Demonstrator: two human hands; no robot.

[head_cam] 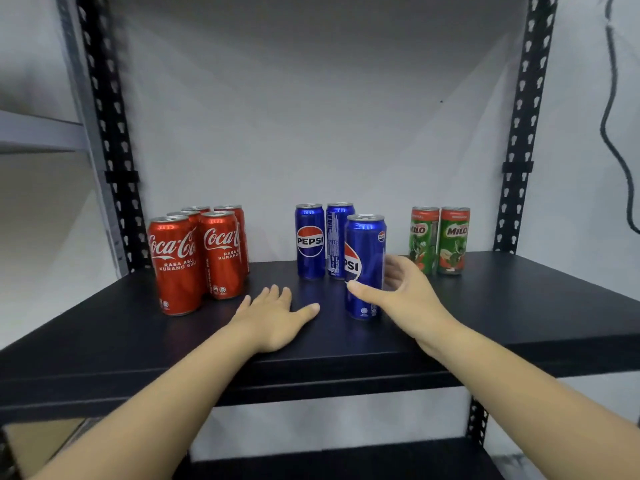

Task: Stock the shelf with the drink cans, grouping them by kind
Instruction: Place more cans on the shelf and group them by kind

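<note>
**Right hand at the front Pepsi can**

The front Pepsi can (364, 266) stands upright on the shelf (519, 306), ahead of its own group. The right hand (403, 289) is cupped wide around its right side, thumb across the front of the can, fingers spread behind; whether they actually press on it, I can't tell. No closed grip, anyway.

Just behind it, two more Pepsi cans (310, 241), upright and side by side, close against the front one's left shoulder. They block any push straight back.

Over on the left, the Coke cans (176, 265), a tight cluster of five, two in front and the rest packed behind. Well apart from the blue group.

On the right, two Milo cans (440, 240), touching each other, set back near the wall, just past the right hand's fingers.

The left hand (277, 317) lies flat on the shelf, palm down, fingers straight and spread, holding nothing, between the Coke cans and the front Pepsi can.

Black perforated uprights (519, 133) frame the bay. A dark cable (614, 133) hangs down the wall at far right.
</note>
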